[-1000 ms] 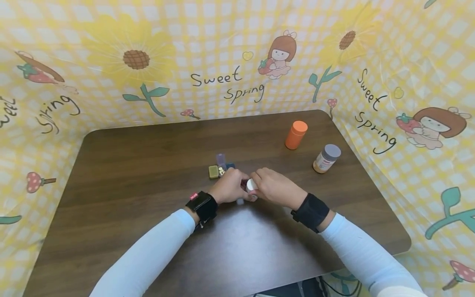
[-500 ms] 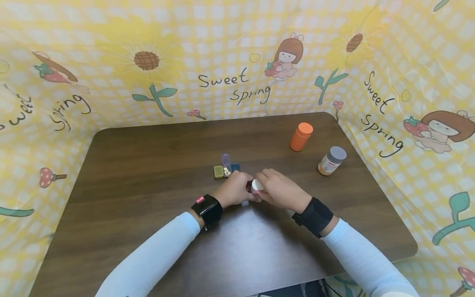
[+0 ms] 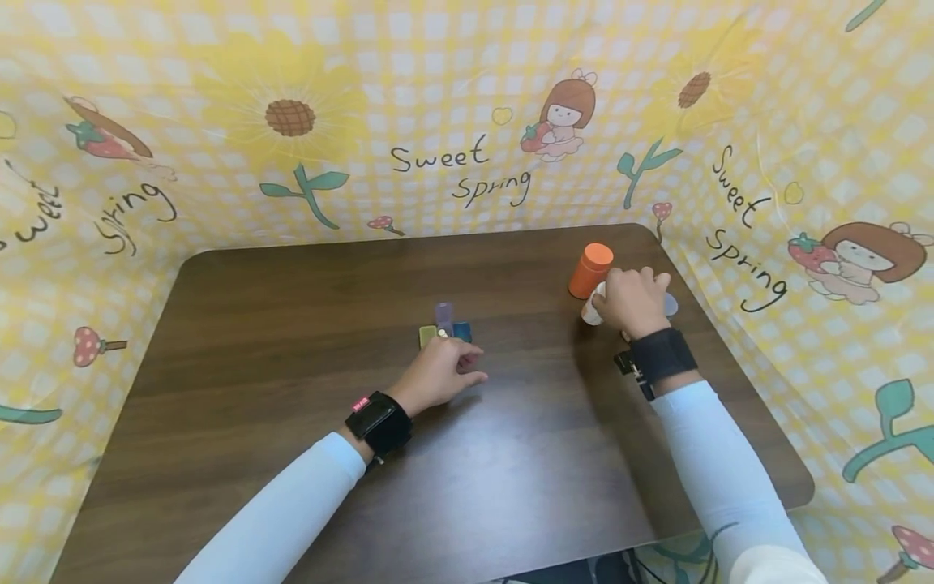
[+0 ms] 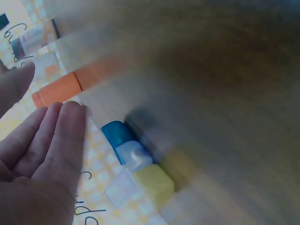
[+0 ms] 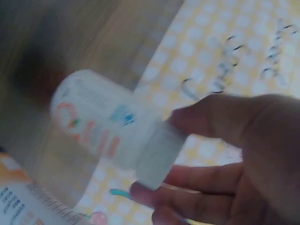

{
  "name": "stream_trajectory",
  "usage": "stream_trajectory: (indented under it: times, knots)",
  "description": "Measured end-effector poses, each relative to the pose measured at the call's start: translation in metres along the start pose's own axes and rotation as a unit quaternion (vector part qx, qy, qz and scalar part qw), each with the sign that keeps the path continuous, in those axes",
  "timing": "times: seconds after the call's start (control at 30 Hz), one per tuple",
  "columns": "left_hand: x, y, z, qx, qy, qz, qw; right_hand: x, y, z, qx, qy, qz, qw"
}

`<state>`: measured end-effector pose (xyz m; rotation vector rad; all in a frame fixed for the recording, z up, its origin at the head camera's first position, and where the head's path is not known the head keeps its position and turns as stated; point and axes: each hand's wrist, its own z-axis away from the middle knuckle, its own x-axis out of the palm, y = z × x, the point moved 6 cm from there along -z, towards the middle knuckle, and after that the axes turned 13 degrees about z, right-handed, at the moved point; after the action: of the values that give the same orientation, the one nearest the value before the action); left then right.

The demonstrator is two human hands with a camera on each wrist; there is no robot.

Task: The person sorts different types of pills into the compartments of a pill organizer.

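Leftmost, the left hand [image 3: 438,375] hangs over the middle of the desk [image 3: 292,341], its fingers loosely extended and holding nothing. Just past it, toward the far edge, sits the small pill box [image 3: 443,315], a purple lid raised between a yellow and a blue compartment; the hand partly covers it in the head view.

Well to the right, toward the far right corner, stands the orange bottle [image 3: 592,272]. Just beside it, on its near side, is the white bottle [image 3: 593,310], pinched at the cap [image 5: 159,152] between the thumb and fingers of the right hand [image 3: 635,300]. Its long axis runs roughly upright, cap uppermost, about parallel with the orange bottle. I cannot tell whether its base touches the desk. The left hand is well apart from it. Rightmost, toward the right edge, the grey-lidded jar [image 3: 670,305] shows partly behind the right hand.
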<state>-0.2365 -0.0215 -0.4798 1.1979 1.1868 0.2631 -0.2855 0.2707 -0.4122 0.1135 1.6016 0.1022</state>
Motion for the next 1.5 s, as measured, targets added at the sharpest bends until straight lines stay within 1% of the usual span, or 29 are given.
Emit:
stream_trajectory:
  times: [0.07, 0.13, 0.2, 0.27, 0.33, 0.37, 0.43, 0.5, 0.57, 0.63, 0.7, 0.73, 0.8, 0.83, 0.9, 1.0, 1.1, 1.17, 1.23, 1.3, 1.37, 1.43, 1.5]
  knots:
    - [-0.003, -0.004, 0.006, -0.004, 0.007, -0.010, 0.9999, 0.007, 0.001, -0.009, 0.009, -0.046, 0.021, 0.9987]
    - [-0.006, -0.007, 0.010, -0.007, 0.011, -0.018, 0.9998, 0.012, 0.000, -0.016, 0.010, -0.075, 0.035, 0.9965]
    - [-0.010, -0.010, 0.014, -0.011, 0.016, -0.025, 0.9995, 0.016, -0.001, -0.019, 0.012, -0.091, 0.047, 0.9947]
    - [-0.014, -0.014, 0.016, -0.015, 0.025, -0.033, 0.9990, 0.016, -0.001, -0.020, 0.020, -0.098, 0.054, 0.9936]
    - [-0.019, -0.017, 0.017, -0.017, 0.036, -0.042, 0.9983, 0.012, -0.001, -0.018, 0.033, -0.092, 0.054, 0.9938]
    - [-0.023, -0.018, 0.018, -0.020, 0.042, -0.048, 0.9977, 0.007, -0.002, -0.017, 0.038, -0.081, 0.056, 0.9944]
    - [-0.029, -0.021, 0.017, -0.026, 0.055, -0.062, 0.9962, -0.005, -0.007, -0.013, 0.047, -0.046, 0.053, 0.9964]
    - [-0.034, -0.022, 0.013, -0.030, 0.061, -0.079, 0.9945, -0.021, -0.017, -0.007, 0.046, 0.001, 0.034, 0.9984]
    - [-0.041, -0.023, 0.008, -0.036, 0.069, -0.098, 0.9921, -0.034, -0.038, -0.004, 0.013, 0.045, 0.008, 0.9989]
    - [-0.047, -0.024, 0.002, -0.041, 0.075, -0.115, 0.9897, -0.043, -0.066, -0.005, -0.052, 0.067, -0.037, 0.9957]
    - [-0.053, -0.027, -0.003, -0.054, 0.079, -0.128, 0.9871, -0.042, -0.101, -0.010, -0.133, 0.064, -0.075, 0.9862]
    - [-0.056, -0.030, -0.005, -0.062, 0.080, -0.131, 0.9862, -0.038, -0.119, -0.014, -0.173, 0.054, -0.092, 0.9792]
    - [-0.059, -0.035, -0.007, -0.074, 0.074, -0.134, 0.9854, -0.025, -0.152, -0.022, -0.235, 0.030, -0.122, 0.9638]
    - [-0.060, -0.038, -0.007, -0.078, 0.069, -0.133, 0.9856, -0.017, -0.168, -0.026, -0.257, 0.018, -0.134, 0.9568]
    - [-0.060, -0.043, -0.006, -0.081, 0.057, -0.126, 0.9870, 0.000, -0.194, -0.032, -0.285, 0.001, -0.155, 0.9458]
    - [-0.061, -0.050, -0.002, -0.084, 0.046, -0.122, 0.9879, 0.020, -0.223, -0.034, -0.302, -0.009, -0.199, 0.9322]
    - [-0.057, -0.056, -0.002, -0.084, 0.040, -0.123, 0.9880, 0.035, -0.230, -0.028, -0.286, 0.000, -0.245, 0.9262]
    - [-0.056, -0.058, -0.002, -0.081, 0.040, -0.122, 0.9884, 0.039, -0.229, -0.023, -0.269, 0.018, -0.272, 0.9236]
    - [-0.055, -0.059, -0.003, -0.077, 0.041, -0.118, 0.9891, 0.040, -0.225, -0.016, -0.260, 0.039, -0.287, 0.9214]
    - [-0.055, -0.059, -0.003, -0.076, 0.041, -0.113, 0.9898, 0.041, -0.221, -0.010, -0.269, 0.054, -0.285, 0.9183]
    - [-0.055, -0.060, -0.004, -0.078, 0.040, -0.110, 0.9900, 0.043, -0.220, -0.004, -0.290, 0.063, -0.264, 0.9179]
    - [-0.057, -0.061, -0.005, -0.080, 0.040, -0.108, 0.9901, 0.047, -0.220, 0.000, -0.311, 0.064, -0.246, 0.9159]
    - [-0.058, -0.061, -0.006, -0.081, 0.039, -0.107, 0.9902, 0.051, -0.221, 0.001, -0.321, 0.066, -0.238, 0.9142]
